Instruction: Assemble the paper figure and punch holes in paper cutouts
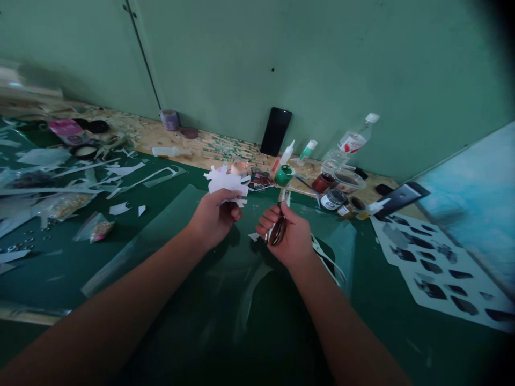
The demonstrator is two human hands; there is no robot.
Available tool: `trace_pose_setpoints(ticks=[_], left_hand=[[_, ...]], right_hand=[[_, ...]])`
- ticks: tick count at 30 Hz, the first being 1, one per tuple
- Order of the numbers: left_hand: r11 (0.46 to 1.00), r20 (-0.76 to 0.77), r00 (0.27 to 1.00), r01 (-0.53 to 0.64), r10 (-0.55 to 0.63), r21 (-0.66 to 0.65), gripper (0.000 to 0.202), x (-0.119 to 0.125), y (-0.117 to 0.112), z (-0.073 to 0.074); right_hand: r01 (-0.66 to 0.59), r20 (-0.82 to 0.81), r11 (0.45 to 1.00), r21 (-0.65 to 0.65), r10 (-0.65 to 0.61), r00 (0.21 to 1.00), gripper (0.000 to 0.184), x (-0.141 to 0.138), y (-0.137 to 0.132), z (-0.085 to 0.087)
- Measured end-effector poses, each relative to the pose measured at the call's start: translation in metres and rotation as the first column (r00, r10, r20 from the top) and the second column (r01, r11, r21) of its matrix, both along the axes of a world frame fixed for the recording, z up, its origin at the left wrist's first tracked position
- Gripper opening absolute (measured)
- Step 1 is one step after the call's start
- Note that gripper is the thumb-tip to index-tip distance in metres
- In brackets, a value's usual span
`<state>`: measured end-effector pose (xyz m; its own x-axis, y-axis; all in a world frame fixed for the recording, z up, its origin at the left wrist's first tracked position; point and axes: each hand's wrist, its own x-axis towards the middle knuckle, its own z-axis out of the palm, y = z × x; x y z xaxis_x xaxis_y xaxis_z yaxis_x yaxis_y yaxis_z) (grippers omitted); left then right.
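Note:
Pinched in my left hand [217, 217] is a white paper cutout [225, 181] with small tabs jutting from its edges. My right hand [286, 236] is wrapped round a shiny metal hand tool with dark, curved handles [276, 231]; its far end points away from me, and its exact kind cannot be made out. Both hands are raised over a clear plastic sheet [161, 236] on the green work surface. A small white scrap [254, 236] lies between the hands. Beside my right wrist is a thin white looped thing [330, 262], partly hidden by the arm.
Along the wall stand a phone [276, 131], a glue bottle [287, 153], a glue stick [308, 151], a plastic bottle [356, 140] and several paint jars [333, 199]. Scraps and bags of beads [96, 228] cover the left. A sheet of dark printed shapes [442, 268] lies at right.

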<state>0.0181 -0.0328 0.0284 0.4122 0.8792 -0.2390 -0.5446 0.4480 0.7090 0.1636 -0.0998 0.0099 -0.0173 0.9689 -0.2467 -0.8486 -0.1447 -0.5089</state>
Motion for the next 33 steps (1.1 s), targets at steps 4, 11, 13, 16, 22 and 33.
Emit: trace_pose_setpoints(ticks=[4, 11, 13, 16, 22, 33], left_hand=[[1.0, 0.004, 1.0, 0.016, -0.016, -0.016, 0.008, 0.001, 0.0, 0.0], [0.999, -0.013, 0.999, 0.045, -0.045, -0.02, 0.007, 0.001, 0.0, -0.001], [0.999, -0.019, 0.999, 0.044, -0.044, -0.016, 0.007, 0.001, 0.001, -0.003], [0.999, -0.028, 0.998, 0.048, -0.048, -0.005, 0.008, 0.002, 0.002, -0.005], [0.999, -0.07, 0.997, 0.03, -0.027, 0.045, 0.011, 0.004, -0.001, -0.007], [0.991, -0.073, 0.997, 0.042, -0.033, 0.129, 0.013, 0.005, -0.008, 0.0]], right_hand=[[0.105, 0.133, 0.992, -0.076, -0.094, 0.987, 0.047, 0.0, -0.001, 0.006], [0.144, 0.245, 0.982, -0.124, -0.11, 0.963, 0.042, -0.004, -0.002, 0.007], [0.136, 0.253, 0.981, -0.136, -0.099, 0.962, 0.04, -0.007, -0.003, 0.008], [0.14, 0.262, 0.979, -0.148, -0.098, 0.96, 0.039, -0.01, -0.004, 0.009], [0.132, 0.382, 0.981, -0.14, -0.069, 0.922, 0.041, -0.017, -0.005, 0.008], [0.211, 0.712, 0.977, -0.008, -0.142, 0.687, 0.032, -0.007, 0.001, -0.013]])
